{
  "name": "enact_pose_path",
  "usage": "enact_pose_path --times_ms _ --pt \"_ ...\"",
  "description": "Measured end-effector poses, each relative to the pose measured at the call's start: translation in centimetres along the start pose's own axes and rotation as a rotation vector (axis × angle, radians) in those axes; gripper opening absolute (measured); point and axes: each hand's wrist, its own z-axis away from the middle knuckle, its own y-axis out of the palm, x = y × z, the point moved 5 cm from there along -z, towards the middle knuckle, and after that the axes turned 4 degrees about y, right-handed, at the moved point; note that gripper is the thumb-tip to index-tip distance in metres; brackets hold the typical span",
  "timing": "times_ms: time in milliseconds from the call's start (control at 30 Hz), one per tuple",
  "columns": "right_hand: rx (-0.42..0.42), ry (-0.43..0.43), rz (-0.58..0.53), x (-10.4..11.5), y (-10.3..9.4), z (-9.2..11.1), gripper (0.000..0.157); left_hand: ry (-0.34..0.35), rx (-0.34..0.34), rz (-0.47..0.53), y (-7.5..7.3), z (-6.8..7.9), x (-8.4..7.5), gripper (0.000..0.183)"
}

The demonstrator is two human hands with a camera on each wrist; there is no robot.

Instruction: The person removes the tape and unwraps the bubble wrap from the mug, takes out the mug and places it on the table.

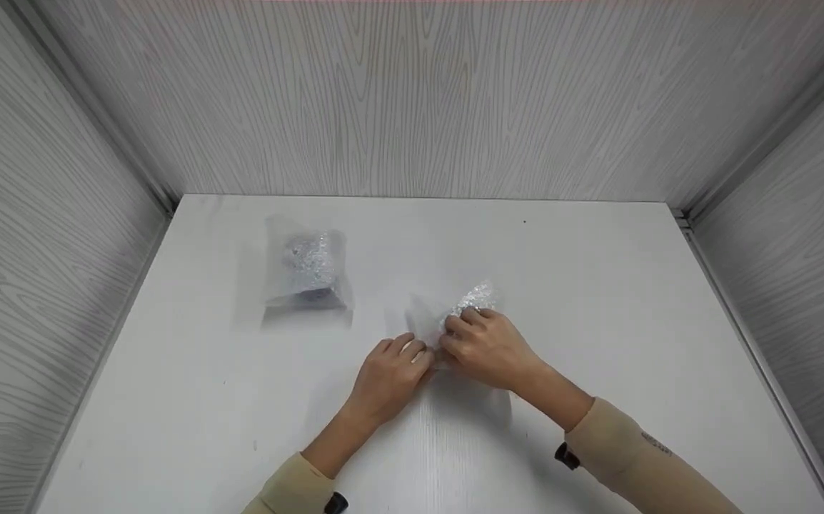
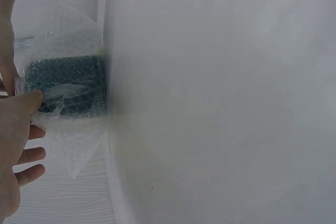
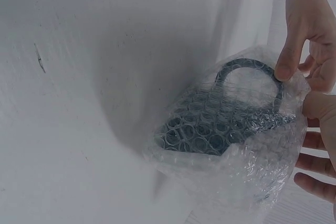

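Note:
A clear bubble-wrap bag (image 1: 475, 295) is held up over the white table between both hands. Through its plastic shows a dark mug (image 3: 202, 127) with a looped handle (image 3: 245, 62). My left hand (image 1: 392, 378) pinches the bag's near edge; in the right wrist view its thumb (image 3: 286, 65) lies beside the handle. The right hand (image 1: 487, 350) grips the bag close by, thumb and fingers on the plastic. In the left wrist view the mug's dark side (image 2: 65, 85) appears under the wrap, the left thumb (image 2: 32, 99) against it.
Farther back on the left of the white table (image 1: 583, 285) stands a second bubble-wrap bag (image 1: 308, 264) with something dark inside. Pale wood-grain panels (image 1: 412, 93) enclose the table at the back and on both sides.

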Motion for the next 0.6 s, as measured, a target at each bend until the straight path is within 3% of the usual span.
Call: enact_pose_path --times_ms 600 --pt "-0.015 -0.054 0.101 0.56 0.09 0.05 0.039 -0.01 0.014 0.003 0.06 0.02 -0.09 0.016"
